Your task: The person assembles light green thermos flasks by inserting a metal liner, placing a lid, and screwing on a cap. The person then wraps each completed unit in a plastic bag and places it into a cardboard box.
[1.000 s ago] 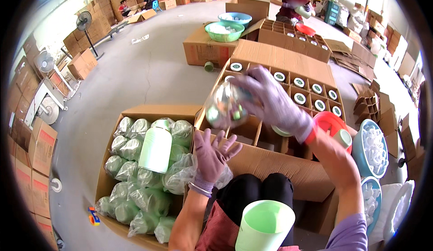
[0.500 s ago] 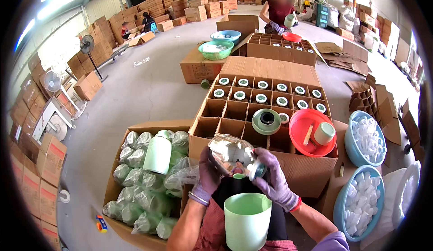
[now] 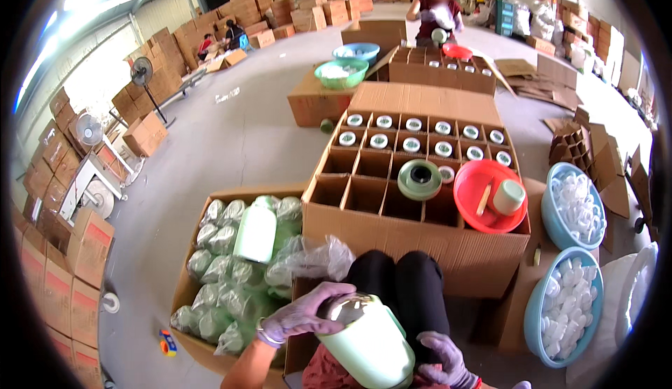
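In my lap a light green flask shell [image 3: 369, 350] lies tilted, its open end toward my left hand. The mirrored silver liner [image 3: 350, 309] sits inside it, only its rounded end showing at the rim. My gloved left hand [image 3: 306, 313] is closed over that end, thumb and fingers around the liner and the shell's edge. To the right of the shell, my gloved right hand [image 3: 446, 362] has its fingers apart and slightly bent, with nothing seen in it. Another light green shell [image 3: 256, 232] lies on plastic-wrapped shells [image 3: 220, 294] in a carton at left.
A divided carton [image 3: 420, 249] ahead holds several capped flasks, a green part [image 3: 420, 180] and a red basin [image 3: 490, 222] with a cup. Blue basins of white parts [image 3: 530, 319] stand at right. Across from me a person [image 3: 437, 15] works at another carton.
The silver liner has gone from between both hands into the green shell, which is now tilted. My right hand has let go of the liner and moved down to the right.
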Demonstrator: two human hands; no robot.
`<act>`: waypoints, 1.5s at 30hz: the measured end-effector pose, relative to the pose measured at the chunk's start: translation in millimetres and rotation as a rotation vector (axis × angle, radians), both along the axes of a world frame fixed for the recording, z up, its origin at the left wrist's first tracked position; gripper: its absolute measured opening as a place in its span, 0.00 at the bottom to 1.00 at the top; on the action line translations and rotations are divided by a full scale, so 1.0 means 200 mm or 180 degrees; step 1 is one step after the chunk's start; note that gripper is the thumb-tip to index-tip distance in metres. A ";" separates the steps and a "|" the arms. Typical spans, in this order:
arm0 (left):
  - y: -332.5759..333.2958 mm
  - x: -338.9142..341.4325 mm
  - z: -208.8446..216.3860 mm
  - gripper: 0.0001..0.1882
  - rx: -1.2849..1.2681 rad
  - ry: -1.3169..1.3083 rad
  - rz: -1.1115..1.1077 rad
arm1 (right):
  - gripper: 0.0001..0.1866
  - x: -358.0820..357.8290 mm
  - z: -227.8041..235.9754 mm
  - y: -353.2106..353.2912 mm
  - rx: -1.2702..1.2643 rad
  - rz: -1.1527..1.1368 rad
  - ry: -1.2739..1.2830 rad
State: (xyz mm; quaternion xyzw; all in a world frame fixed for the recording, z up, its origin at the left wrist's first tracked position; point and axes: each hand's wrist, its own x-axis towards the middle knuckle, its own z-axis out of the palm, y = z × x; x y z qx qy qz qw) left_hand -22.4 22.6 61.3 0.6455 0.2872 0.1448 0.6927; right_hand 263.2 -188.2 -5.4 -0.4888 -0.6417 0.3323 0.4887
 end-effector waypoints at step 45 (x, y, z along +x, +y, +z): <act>0.10 0.46 -0.04 0.22 0.2054 0.1850 -0.1866 | 0.15 0.44 0.20 1.16 0.1254 0.0035 -0.2292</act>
